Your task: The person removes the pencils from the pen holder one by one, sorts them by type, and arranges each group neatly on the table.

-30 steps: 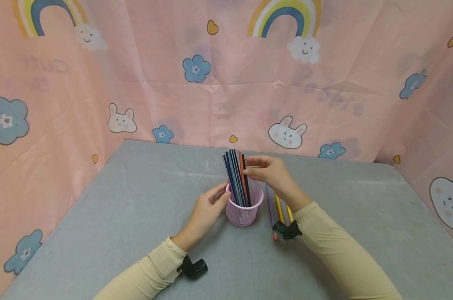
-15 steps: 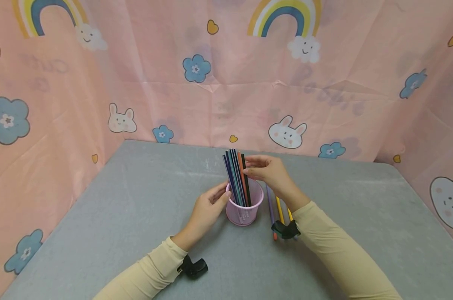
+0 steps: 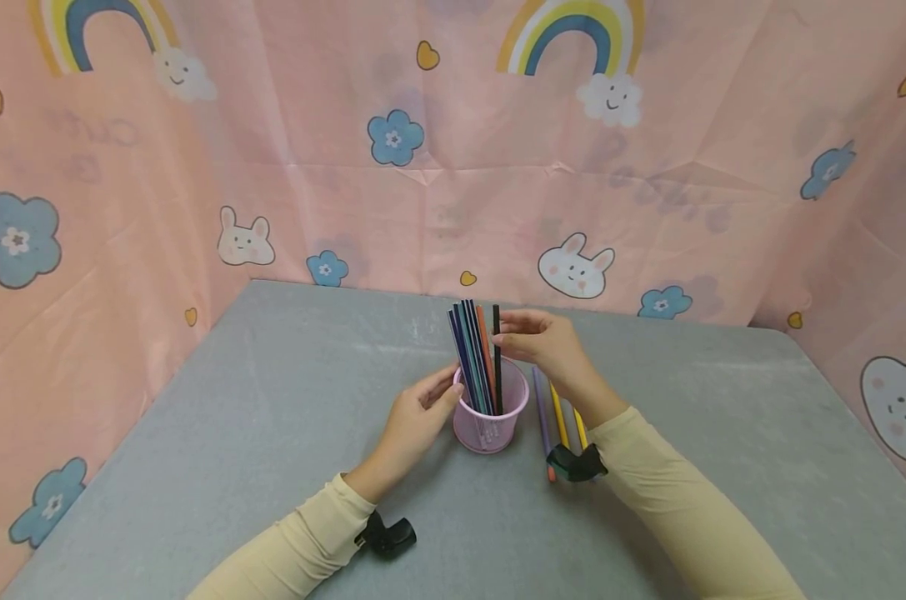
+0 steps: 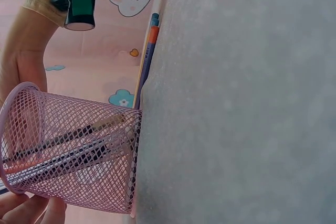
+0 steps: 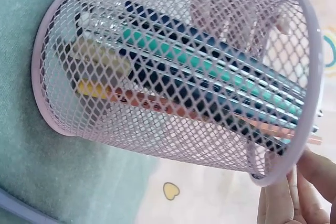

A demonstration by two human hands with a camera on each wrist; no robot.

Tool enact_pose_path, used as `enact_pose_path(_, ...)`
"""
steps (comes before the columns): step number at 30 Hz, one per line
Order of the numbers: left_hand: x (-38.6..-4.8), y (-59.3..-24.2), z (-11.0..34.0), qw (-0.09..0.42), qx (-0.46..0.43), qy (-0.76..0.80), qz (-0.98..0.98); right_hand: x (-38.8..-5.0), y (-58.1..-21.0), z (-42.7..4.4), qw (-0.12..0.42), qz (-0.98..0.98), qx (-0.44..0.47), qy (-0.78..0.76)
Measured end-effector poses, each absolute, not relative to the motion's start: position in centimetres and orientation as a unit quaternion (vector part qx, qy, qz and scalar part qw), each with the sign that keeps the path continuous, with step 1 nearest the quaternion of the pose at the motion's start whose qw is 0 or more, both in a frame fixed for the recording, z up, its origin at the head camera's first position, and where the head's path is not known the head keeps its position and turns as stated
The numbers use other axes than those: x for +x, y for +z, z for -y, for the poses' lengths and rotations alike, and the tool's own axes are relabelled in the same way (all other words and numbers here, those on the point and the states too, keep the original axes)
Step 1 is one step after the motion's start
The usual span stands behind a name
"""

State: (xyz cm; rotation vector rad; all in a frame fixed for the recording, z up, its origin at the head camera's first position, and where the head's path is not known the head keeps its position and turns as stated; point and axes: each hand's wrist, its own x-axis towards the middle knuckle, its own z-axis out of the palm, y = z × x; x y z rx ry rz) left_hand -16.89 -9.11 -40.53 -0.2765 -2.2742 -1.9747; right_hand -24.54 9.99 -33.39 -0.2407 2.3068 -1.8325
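A pink mesh pencil cup (image 3: 485,433) stands upright on the table. My left hand (image 3: 415,417) holds its left rim between thumb and fingers; those fingers (image 4: 34,211) show at the bottom of the left wrist view. Inside lean several dark-blue and teal pens (image 3: 469,350) and an orange pencil (image 3: 486,337). Between thumb and fingers of my right hand (image 3: 538,342) I pinch a black pencil (image 3: 497,367), nearly upright, with its lower end inside the cup. Through the mesh in the right wrist view, clear pen ends (image 5: 100,24) show near the bottom.
A purple pencil (image 3: 541,408) and yellow pencils (image 3: 559,417) lie on the grey table (image 3: 272,400), right of the cup, partly under my right forearm. A pink patterned cloth (image 3: 310,183) hangs behind and along both sides. Each wrist wears a black camera (image 3: 388,537).
The black pencil has tipped right, away from the orange pencil, and stands straighter. My right hand has shifted slightly right with it. My left hand keeps its place on the cup.
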Motion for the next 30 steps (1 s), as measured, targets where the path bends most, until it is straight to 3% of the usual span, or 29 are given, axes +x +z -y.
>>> enact_pose_path(30,-16.9,-40.4,9.1,0.051,-0.088,-0.659,0.746,-22.9,-30.2,-12.0,0.033,-0.740,-0.095,-0.665)
